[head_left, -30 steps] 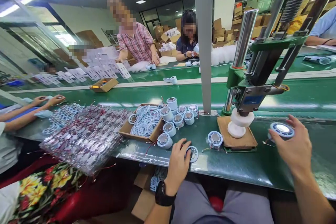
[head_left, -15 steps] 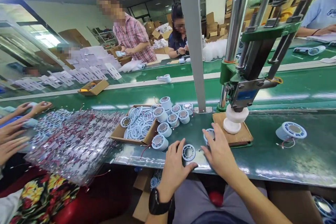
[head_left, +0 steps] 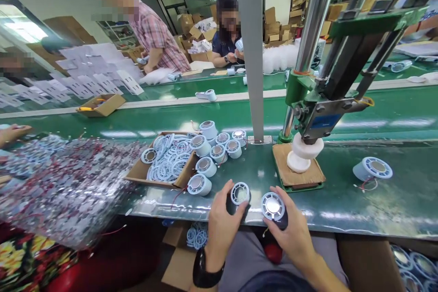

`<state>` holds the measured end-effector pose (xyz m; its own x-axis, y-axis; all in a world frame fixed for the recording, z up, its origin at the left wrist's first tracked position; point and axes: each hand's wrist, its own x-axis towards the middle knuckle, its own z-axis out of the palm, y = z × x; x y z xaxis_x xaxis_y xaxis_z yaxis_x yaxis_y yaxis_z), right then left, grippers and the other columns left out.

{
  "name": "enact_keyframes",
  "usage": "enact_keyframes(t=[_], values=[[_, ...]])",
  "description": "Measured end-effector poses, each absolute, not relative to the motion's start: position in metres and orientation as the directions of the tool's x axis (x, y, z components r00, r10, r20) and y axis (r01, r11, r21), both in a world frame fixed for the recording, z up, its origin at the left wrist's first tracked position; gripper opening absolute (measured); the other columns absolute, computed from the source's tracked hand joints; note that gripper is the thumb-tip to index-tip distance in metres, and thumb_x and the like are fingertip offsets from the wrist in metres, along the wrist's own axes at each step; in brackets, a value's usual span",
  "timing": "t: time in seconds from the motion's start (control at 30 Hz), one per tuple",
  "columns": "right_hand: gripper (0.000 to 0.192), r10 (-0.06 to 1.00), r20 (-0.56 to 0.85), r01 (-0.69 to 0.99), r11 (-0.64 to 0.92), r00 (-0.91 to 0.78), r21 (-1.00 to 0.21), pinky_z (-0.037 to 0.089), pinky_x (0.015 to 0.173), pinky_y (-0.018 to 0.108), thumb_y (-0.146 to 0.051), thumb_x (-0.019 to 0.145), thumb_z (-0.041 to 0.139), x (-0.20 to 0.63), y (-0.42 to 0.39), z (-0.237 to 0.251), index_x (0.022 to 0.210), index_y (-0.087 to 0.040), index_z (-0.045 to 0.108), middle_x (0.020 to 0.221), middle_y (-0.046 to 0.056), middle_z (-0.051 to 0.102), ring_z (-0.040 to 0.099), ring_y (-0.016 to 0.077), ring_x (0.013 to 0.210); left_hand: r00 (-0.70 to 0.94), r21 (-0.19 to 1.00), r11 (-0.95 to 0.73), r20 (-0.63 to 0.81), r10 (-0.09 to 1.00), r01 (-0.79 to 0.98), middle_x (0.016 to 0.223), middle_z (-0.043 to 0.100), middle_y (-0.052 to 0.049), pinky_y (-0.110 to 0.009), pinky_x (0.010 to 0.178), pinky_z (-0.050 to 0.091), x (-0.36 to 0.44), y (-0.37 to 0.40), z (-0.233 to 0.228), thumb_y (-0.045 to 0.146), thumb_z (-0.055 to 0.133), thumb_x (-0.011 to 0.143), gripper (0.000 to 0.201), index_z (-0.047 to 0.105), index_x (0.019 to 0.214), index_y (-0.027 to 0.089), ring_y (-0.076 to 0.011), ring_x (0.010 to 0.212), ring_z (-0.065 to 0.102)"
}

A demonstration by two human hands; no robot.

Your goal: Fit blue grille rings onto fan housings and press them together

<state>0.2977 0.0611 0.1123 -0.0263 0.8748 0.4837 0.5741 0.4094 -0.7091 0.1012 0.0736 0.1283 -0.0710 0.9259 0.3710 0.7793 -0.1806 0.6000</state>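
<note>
My left hand [head_left: 224,212] is closed around a light-blue slotted ring [head_left: 240,185], tilted up a little above the bench, thumb on its near rim. Closed on the side of a light-blue round motor housing [head_left: 273,206] is my right hand [head_left: 296,226]. A silver disc fills the middle of that housing's slotted face, which points up toward me. The two pieces are side by side but apart. Behind my right hand stands a green hand press [head_left: 318,118], its white round pad over a white base on a brown board [head_left: 278,164].
Several similar housings [head_left: 204,166] stand beside a cardboard tray [head_left: 186,178] of blue rings. One more housing [head_left: 372,169] with a wire sits at the right. A grey post [head_left: 251,54] rises from the bench. Wired parts in clear plastic [head_left: 78,182] cover the left; people work across the belt.
My right hand has taken hold of the housing by the press board and brought it toward me. My left hand has closed on the ring and tilted it. The view has shifted.
</note>
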Motion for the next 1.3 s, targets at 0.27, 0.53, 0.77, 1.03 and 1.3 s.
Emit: enact_keyframes(t=[0.27, 0.53, 0.77, 1.03, 1.3], values=[[0.079, 0.914, 0.396, 0.476, 0.387, -0.086, -0.79, 0.06, 0.101, 0.04, -0.013, 0.081, 0.062, 0.301, 0.065, 0.11, 0.154, -0.023, 0.033, 0.135, 0.013, 0.069, 0.071, 0.0265, 0.12, 0.379, 0.504, -0.549, 0.405, 0.832, 0.667, 0.142, 0.064, -0.016, -0.045, 0.103, 0.056, 0.138, 0.065, 0.169, 0.015, 0.062, 0.088, 0.071, 0.037, 0.154, 0.019, -0.0308, 0.125, 0.064], [0.089, 0.933, 0.322, 0.468, 0.359, -0.161, -0.808, 0.061, 0.1, 0.042, -0.011, 0.079, 0.061, 0.303, 0.066, 0.114, 0.16, -0.024, 0.027, 0.133, 0.011, 0.07, 0.073, 0.0279, 0.117, 0.34, 0.576, -0.51, 0.384, 0.859, 0.638, 0.133, 0.069, -0.013, -0.045, 0.102, 0.057, 0.135, 0.071, 0.163, 0.013, 0.059, 0.084, 0.073, 0.035, 0.153, 0.021, -0.0292, 0.123, 0.065], [0.081, 0.942, 0.286, 0.515, 0.335, -0.176, -0.789, 0.059, 0.102, 0.045, -0.006, 0.074, 0.057, 0.302, 0.065, 0.112, 0.153, -0.019, 0.042, 0.136, 0.014, 0.068, 0.07, 0.0296, 0.121, 0.294, 0.658, -0.476, 0.375, 0.879, 0.583, 0.127, 0.072, -0.01, -0.044, 0.103, 0.057, 0.134, 0.072, 0.16, 0.011, 0.063, 0.077, 0.072, 0.041, 0.145, 0.023, -0.027, 0.117, 0.069], [0.077, 0.943, 0.268, 0.462, 0.33, -0.195, -0.823, 0.057, 0.106, 0.045, -0.004, 0.074, 0.053, 0.304, 0.065, 0.119, 0.15, -0.018, 0.049, 0.141, 0.014, 0.065, 0.066, 0.0289, 0.128, 0.166, 0.759, -0.37, 0.335, 0.928, 0.536, 0.133, 0.07, -0.012, -0.049, 0.101, 0.058, 0.135, 0.063, 0.142, 0.015, 0.067, 0.079, 0.072, 0.04, 0.145, 0.026, -0.0304, 0.119, 0.07], [0.088, 0.936, 0.31, 0.385, 0.351, -0.166, -0.854, 0.059, 0.104, 0.043, -0.005, 0.08, 0.057, 0.302, 0.064, 0.121, 0.161, -0.023, 0.026, 0.139, 0.012, 0.067, 0.067, 0.027, 0.126, -0.005, 0.898, -0.282, 0.302, 0.953, 0.337, 0.134, 0.069, -0.013, -0.044, 0.104, 0.056, 0.152, 0.053, 0.131, 0.018, 0.066, 0.087, 0.075, 0.032, 0.153, 0.024, -0.0268, 0.121, 0.068]])
